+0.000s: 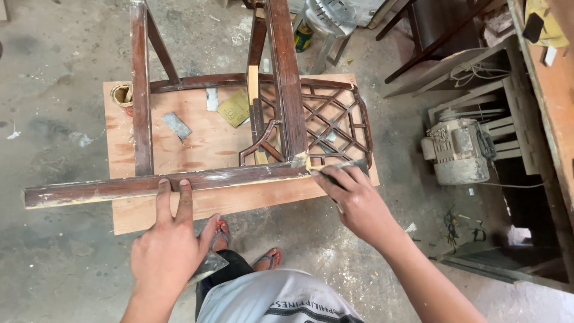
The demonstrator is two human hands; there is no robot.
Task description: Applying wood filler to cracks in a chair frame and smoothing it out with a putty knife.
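A dark brown wooden chair frame lies tipped on a plywood board on the floor. Its near rail runs left to right, smeared with pale filler. My left hand rests on that rail with two fingers pressed flat on it; a metal blade shows under its palm. My right hand grips a putty knife, its blade against the joint at the rail's right end. The chair's lattice back lies behind that hand.
Two loose metal scraper blades and a yellowish sheet lie on the board, a small can at its far left corner. An electric motor sits at right beside a wooden bench. A plastic stool stands beyond.
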